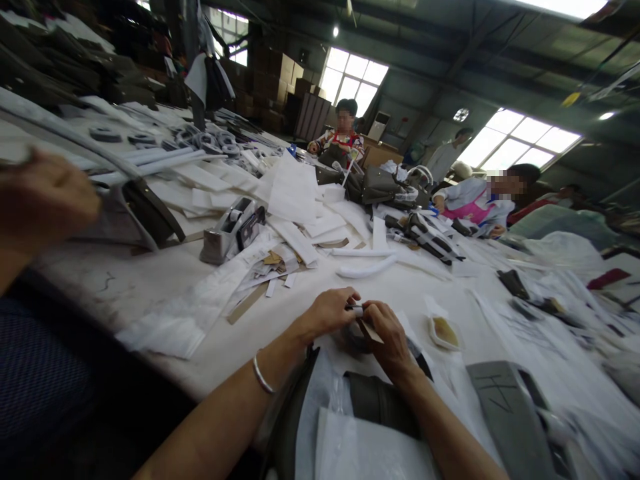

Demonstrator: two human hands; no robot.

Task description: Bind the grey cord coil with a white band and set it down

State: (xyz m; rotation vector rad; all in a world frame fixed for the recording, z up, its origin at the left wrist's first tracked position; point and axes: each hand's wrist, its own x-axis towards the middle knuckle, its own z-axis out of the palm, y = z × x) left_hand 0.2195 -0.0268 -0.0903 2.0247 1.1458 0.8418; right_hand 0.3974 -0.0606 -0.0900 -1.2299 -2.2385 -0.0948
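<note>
My left hand (331, 312) and my right hand (387, 337) meet above a grey-green bag (380, 403) that lies wrapped in white paper at the table's near edge. Both are closed in a pinch on a small white strip (356, 309), and the right hand's fingers also lie on a small brown paper piece (371, 332). A silver bangle (261, 375) sits on my left wrist.
A tape dispenser (231, 229) stands to the upper left among white paper sheets and strips. A small dish with brown paste (443, 331) lies right of my hands. Another person's blurred hand (43, 200) is at far left. Two people work across the table beside dark bags (380, 187).
</note>
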